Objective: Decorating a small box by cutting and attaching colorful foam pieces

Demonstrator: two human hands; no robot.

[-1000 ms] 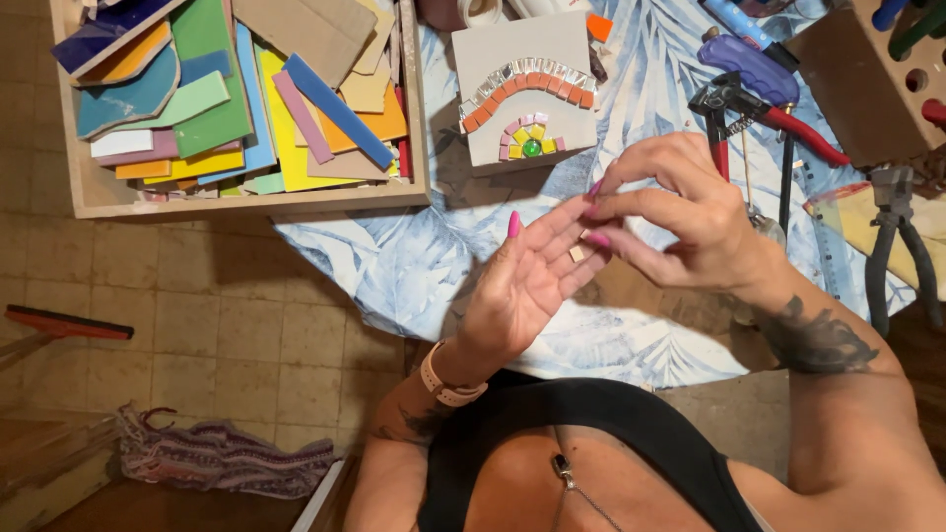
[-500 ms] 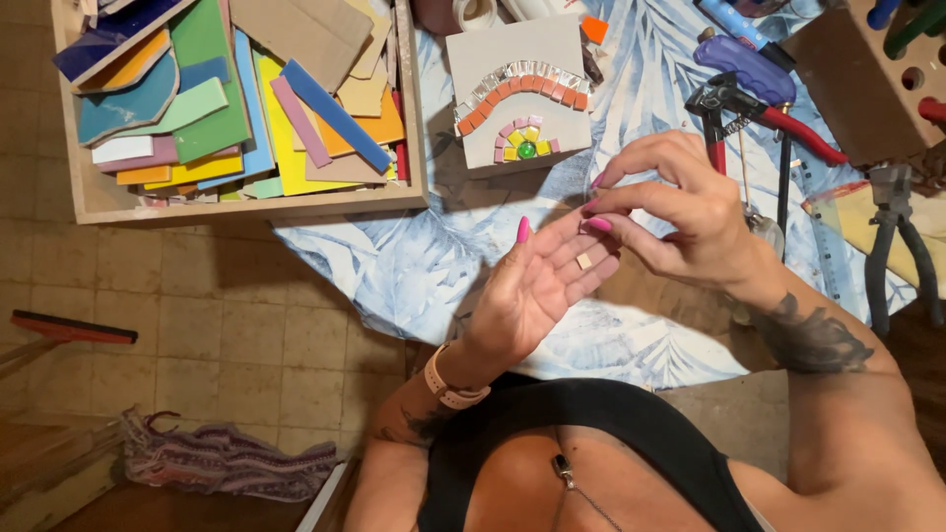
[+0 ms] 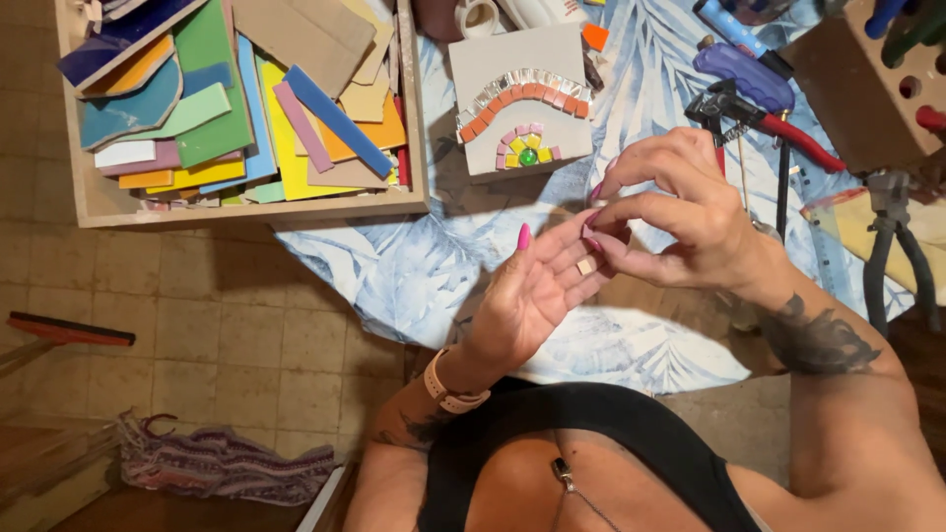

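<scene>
No labels, signs or screens visible. Only package-like item: shallow open wooden box at upper left on bench, holding flat coloured tile offcuts.

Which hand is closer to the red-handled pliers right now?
Right. The right hand sits just below the red-handled pliers, nearly touching. The left hand is farther away, down toward the body, palm up.
</scene>
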